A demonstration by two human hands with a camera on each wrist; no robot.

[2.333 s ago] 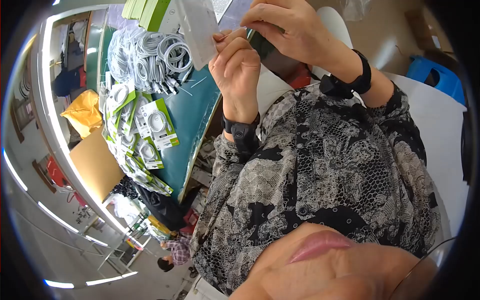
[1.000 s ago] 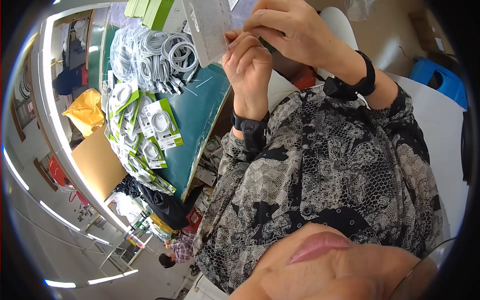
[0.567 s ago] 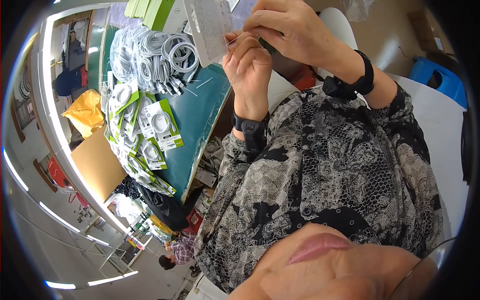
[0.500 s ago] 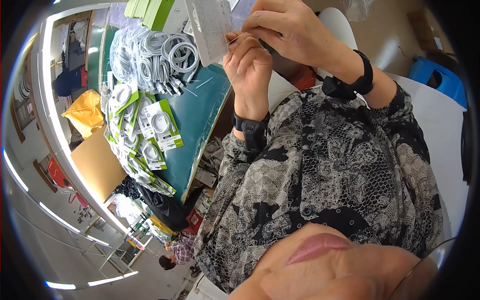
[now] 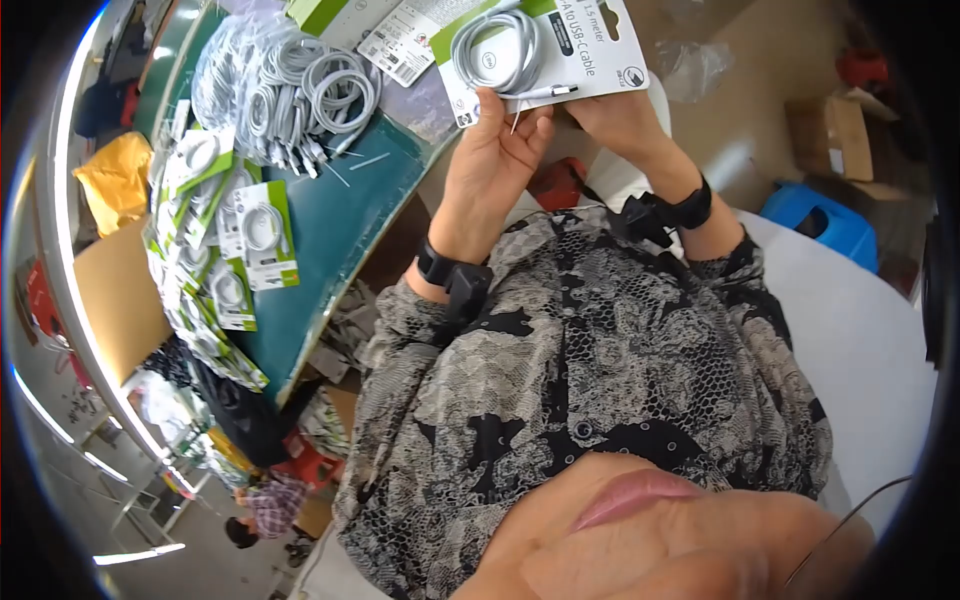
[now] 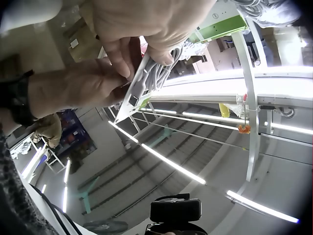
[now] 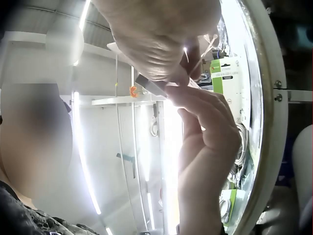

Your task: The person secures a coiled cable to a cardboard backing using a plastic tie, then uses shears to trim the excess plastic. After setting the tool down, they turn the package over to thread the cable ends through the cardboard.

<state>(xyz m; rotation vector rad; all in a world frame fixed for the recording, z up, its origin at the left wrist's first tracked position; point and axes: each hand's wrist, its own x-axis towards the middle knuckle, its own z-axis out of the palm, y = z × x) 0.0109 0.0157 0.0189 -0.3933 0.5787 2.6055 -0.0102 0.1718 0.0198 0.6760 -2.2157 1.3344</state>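
A card-mounted USB-C cable (image 5: 500, 45), grey and coiled on white-and-green card (image 5: 590, 45), faces up in the head view. My left hand (image 5: 495, 165) pinches its lower edge, thumb in front and fingers behind. In the left wrist view that thumb (image 6: 160, 55) lies against the coiled cable (image 6: 159, 73). A thin white tie (image 5: 515, 121) sticks out below the card by the left fingers. My right hand (image 5: 620, 125) reaches behind the card, fingertips hidden there. In the right wrist view its fingers bend close to white tie ends (image 7: 209, 49); I cannot tell what they hold.
On the green table (image 5: 300, 310) lie a bagged bundle of grey cables (image 5: 280, 95), a heap of carded cables (image 5: 200, 240), loose white ties (image 5: 370, 161) and a printed card (image 5: 400, 45). A blue stool (image 5: 820, 225) and a cardboard box (image 5: 835, 140) stand at right.
The card, earlier tilted edge-on with its blank side showing, is turned so its printed front and cable face up. It has moved right; the right hand has gone behind it. The head view has shifted.
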